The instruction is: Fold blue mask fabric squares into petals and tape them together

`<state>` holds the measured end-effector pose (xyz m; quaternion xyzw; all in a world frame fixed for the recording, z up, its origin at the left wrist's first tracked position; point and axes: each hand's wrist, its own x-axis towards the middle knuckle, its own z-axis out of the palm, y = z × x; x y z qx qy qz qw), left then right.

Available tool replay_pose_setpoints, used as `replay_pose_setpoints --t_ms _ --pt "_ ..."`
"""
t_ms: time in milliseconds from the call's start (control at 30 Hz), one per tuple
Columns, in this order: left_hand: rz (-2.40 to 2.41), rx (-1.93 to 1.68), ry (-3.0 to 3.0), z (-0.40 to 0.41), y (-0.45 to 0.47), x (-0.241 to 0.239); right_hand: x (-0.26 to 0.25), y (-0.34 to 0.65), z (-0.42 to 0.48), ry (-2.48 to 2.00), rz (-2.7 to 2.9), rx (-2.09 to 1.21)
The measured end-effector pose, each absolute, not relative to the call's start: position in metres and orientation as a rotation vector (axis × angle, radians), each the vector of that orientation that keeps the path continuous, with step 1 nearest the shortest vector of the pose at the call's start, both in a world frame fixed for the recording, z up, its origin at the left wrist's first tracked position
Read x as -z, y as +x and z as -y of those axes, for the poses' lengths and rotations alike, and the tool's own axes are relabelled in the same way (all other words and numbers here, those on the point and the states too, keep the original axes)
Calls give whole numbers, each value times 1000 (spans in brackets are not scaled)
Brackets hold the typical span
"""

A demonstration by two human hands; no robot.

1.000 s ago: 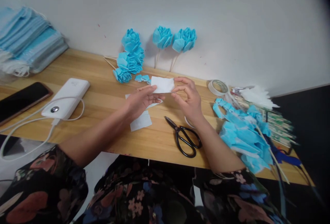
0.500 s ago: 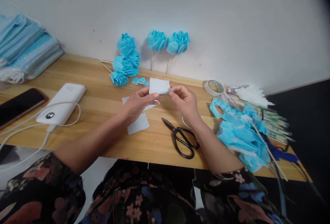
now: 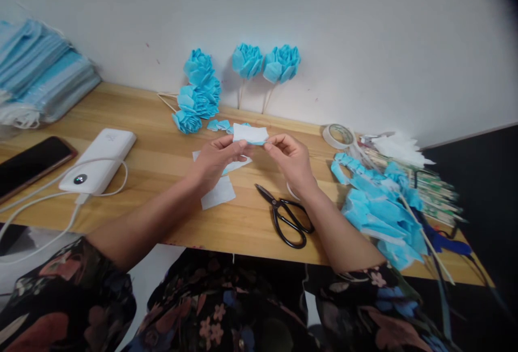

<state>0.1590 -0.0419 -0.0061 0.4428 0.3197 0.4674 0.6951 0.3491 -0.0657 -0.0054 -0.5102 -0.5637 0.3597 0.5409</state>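
Sheet (image 3: 250, 133), white with a blue bottom edge, is held up over the table (image 3: 238, 233). The left hand (image 3: 217, 161) pinches its left end, and the right hand (image 3: 292, 162) pinches its bottom right corner. It looks very light, thin and soft, so it would likely bend or crease easily and could tear. Its corners seem the best place for a gentle pinch.
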Motion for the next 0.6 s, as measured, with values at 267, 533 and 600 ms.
replay_pose_setpoints --t_ms 267,533,600 --pt "-739 -1073 967 41 158 9 6 349 66 -1190 1313 -905" --pt "-766 -1082 1044 41 157 15 4 349 64 -1082 1388 -1143" --pt "-801 -1084 1106 41 157 15 3 349 65 -1142 1388 -1110"
